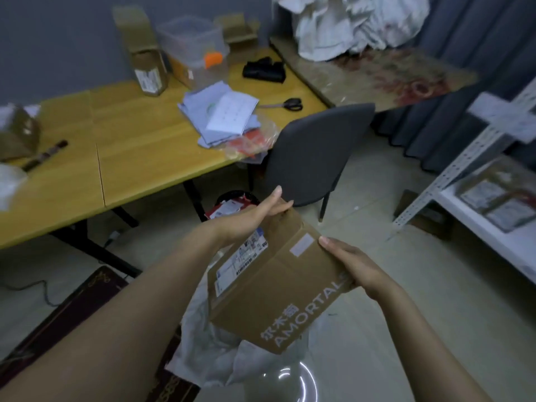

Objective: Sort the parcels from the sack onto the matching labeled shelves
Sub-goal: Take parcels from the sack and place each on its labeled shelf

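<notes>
Your head camera looks forward and down, wide-angled, close over the parcel (275, 285) at lower centre; the table (130, 158) fills the upper left, the shelf (487, 242) the right edge.

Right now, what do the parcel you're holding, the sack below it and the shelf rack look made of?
The parcel: matte brown corrugated cardboard, going by folded flap seams and printed lettering, with a paper label. The sack: thin white crumpled sheet, plastic or woven; too blurred to tell. The shelf rack: probably white-painted metal, its upright is perforated angle.

Left grip (255, 217), right grip (355, 266), forearms (130, 303) bare.
</notes>
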